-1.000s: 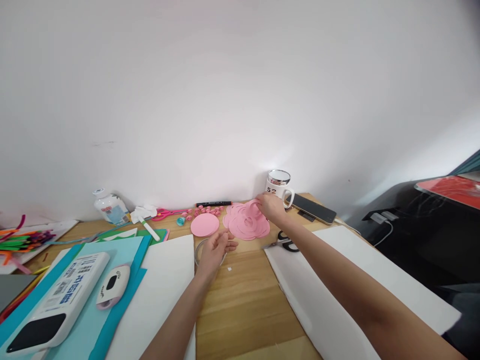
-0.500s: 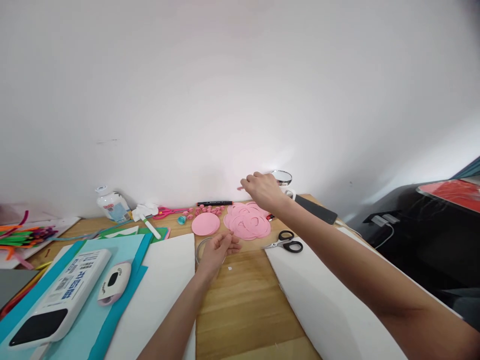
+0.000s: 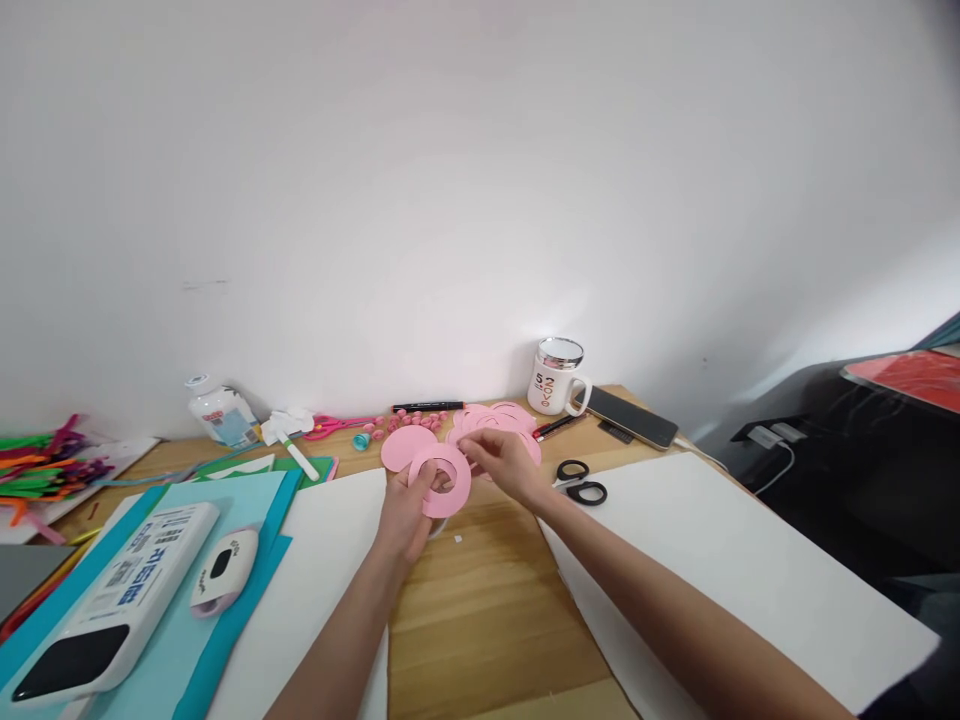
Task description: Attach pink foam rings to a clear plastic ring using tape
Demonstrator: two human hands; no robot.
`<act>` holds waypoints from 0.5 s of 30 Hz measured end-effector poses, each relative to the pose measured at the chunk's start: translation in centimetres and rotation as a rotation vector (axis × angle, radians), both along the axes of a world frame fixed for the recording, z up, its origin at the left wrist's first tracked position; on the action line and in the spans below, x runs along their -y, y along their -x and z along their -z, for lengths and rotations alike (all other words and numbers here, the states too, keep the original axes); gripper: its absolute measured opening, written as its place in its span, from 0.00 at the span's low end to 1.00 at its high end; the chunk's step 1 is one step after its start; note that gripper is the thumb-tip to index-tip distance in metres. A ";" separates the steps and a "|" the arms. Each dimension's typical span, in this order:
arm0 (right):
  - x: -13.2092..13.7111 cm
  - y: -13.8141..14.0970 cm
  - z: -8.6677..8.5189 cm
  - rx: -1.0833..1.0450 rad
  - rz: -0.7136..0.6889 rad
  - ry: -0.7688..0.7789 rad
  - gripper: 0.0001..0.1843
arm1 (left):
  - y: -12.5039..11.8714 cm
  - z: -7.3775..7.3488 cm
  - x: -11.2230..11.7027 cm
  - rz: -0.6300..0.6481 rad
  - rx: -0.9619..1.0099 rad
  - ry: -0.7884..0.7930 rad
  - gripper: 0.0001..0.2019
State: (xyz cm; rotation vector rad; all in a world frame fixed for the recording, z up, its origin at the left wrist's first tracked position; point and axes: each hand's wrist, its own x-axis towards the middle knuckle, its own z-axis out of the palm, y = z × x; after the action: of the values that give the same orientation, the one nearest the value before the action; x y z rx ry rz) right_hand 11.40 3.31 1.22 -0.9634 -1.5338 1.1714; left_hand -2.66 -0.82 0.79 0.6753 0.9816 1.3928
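Note:
My left hand (image 3: pixel 403 512) is closed on a pink paper ring (image 3: pixel 460 494), its thumb lying over the ring's left side. My right hand (image 3: pixel 510 465) pinches at the ring's upper right edge; its fingertips partly hide that spot. Behind the ring, a pink paper disc (image 3: pixel 401 446) rests on the wooden table (image 3: pixel 495 600). Overlapping pink paper cutouts (image 3: pixel 506 414) form a pile behind my right hand. Black-handled scissors (image 3: pixel 586 493) lie to the right, their blades mostly covered by the hand. Part of a round pale rim shows beneath my left hand.
White boards (image 3: pixel 675 560) flank the work area. A white mug (image 3: pixel 553 385) and a phone (image 3: pixel 634 416) stand and lie at the back right. On the left are teal sheets with a white device (image 3: pixel 124 600), a small white gadget (image 3: pixel 225 568) and a bottle (image 3: pixel 221 412).
My right hand has come down from in front of the mug to my left hand, uncovering the mug and phone. The pink ring is now held up between both hands.

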 end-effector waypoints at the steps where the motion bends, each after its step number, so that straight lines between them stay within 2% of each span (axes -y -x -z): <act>1: 0.1 0.3 0.7 -0.049 -0.058 0.049 0.17 | -0.1 0.0 0.0 -0.020 -0.034 -0.004 0.13; 4: 0.5 0.9 2.2 -0.165 -0.099 0.071 0.16 | -0.2 0.0 0.0 -0.076 -0.124 -0.022 0.15; 8: 0.9 0.7 2.8 -0.283 -0.134 0.121 0.15 | -0.1 -0.2 0.1 -0.075 -0.156 -0.003 0.16; 11: 0.9 0.3 2.6 -0.360 -0.247 0.141 0.19 | 0.2 -0.2 0.2 0.056 -0.095 0.045 0.18; 13: 1.0 0.2 2.4 -0.334 -0.299 0.080 0.22 | 0.5 -0.2 0.2 0.180 -0.050 0.089 0.21; 15: 1.2 0.1 2.1 -0.287 -0.317 0.014 0.17 | 0.7 -0.3 0.3 0.250 -0.024 0.116 0.23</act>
State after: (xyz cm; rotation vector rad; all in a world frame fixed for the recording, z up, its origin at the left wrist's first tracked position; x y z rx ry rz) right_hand 11.27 2.12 -0.91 -0.5411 -1.4775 1.4743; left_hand -3.33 -1.12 1.10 0.7038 0.9535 1.1031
